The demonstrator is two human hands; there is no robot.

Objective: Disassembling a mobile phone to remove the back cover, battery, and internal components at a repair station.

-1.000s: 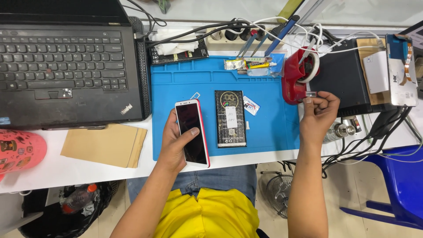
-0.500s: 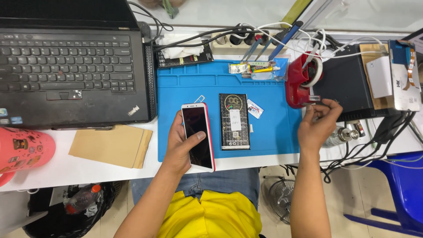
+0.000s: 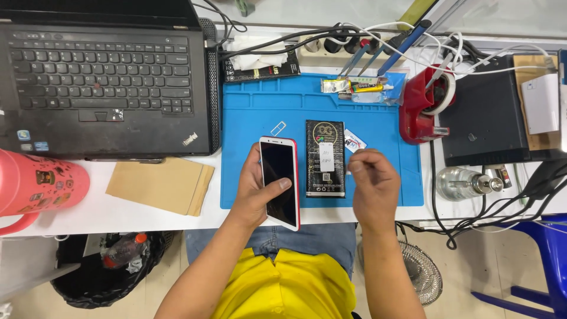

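My left hand (image 3: 255,199) grips a red-edged phone (image 3: 279,180) with a dark screen, thumb lying across the glass, over the front edge of a blue work mat (image 3: 251,115). Just right of the phone a black flat package (image 3: 325,155) lies on the mat. My right hand (image 3: 372,189) hovers next to that package with thumb and fingers pinched together, seemingly on a small clear piece of tape that I can barely make out. A small metal card tray (image 3: 277,127) lies above the phone. A red tape dispenser (image 3: 420,115) stands at the mat's right edge.
An open black laptop (image 3: 100,77) fills the left. A brown envelope (image 3: 160,186) and a pink mug (image 3: 35,183) lie below it. A glue tube (image 3: 361,87), blue-handled tools (image 3: 378,56), a black box (image 3: 484,118), a glass bottle (image 3: 466,183) and tangled cables (image 3: 490,215) crowd the back and right.
My right hand has left the tape dispenser and moved left and down to the black package, fingers still pinched. The left hand has kept hold of the phone.
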